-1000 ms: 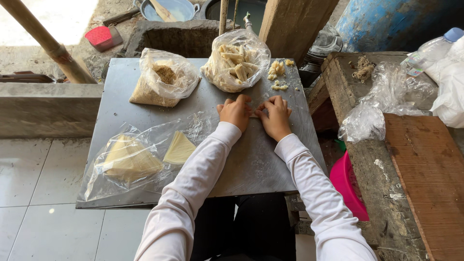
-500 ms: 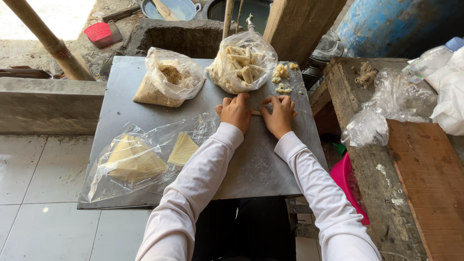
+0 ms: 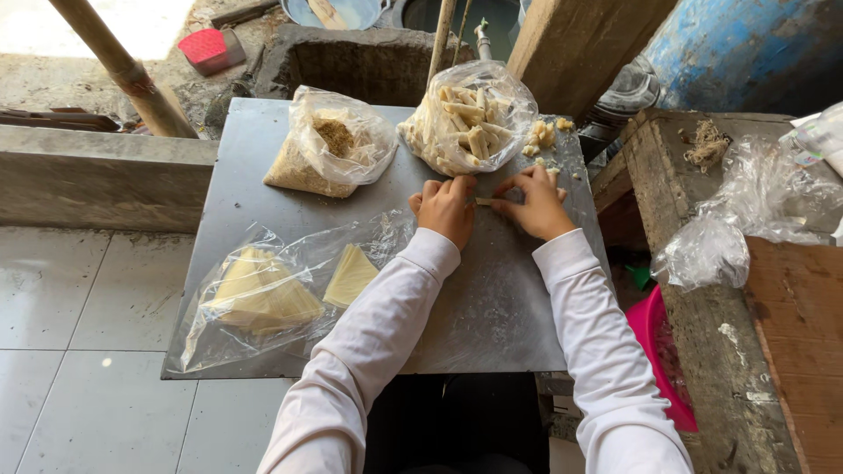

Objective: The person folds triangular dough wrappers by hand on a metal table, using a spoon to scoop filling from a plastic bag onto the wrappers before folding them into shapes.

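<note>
My left hand (image 3: pixel 446 209) and my right hand (image 3: pixel 537 204) meet at the far middle of a grey metal board (image 3: pixel 263 167). Together they pinch a small pale wrapper roll (image 3: pixel 484 202) between the fingertips; most of it is hidden by my fingers. Just beyond my hands stands an open clear bag of finished pale rolls (image 3: pixel 470 127). To its left a clear bag of brown crumbly filling (image 3: pixel 329 149) leans open. Near my left forearm, yellow wrapper sheets (image 3: pixel 263 294) lie in and on a flat plastic bag.
Loose rolls and crumbs (image 3: pixel 543 133) lie at the board's far right corner. A rough wooden bench (image 3: pixel 755 351) with crumpled clear plastic (image 3: pixel 738 228) stands on the right, a pink tub (image 3: pixel 654 342) beside it. A bamboo pole (image 3: pixel 123 66) and a concrete ledge (image 3: pixel 88 175) are on the left.
Both hands have stayed together on the small roll, with fingers shifting slightly. The bags have not moved.
</note>
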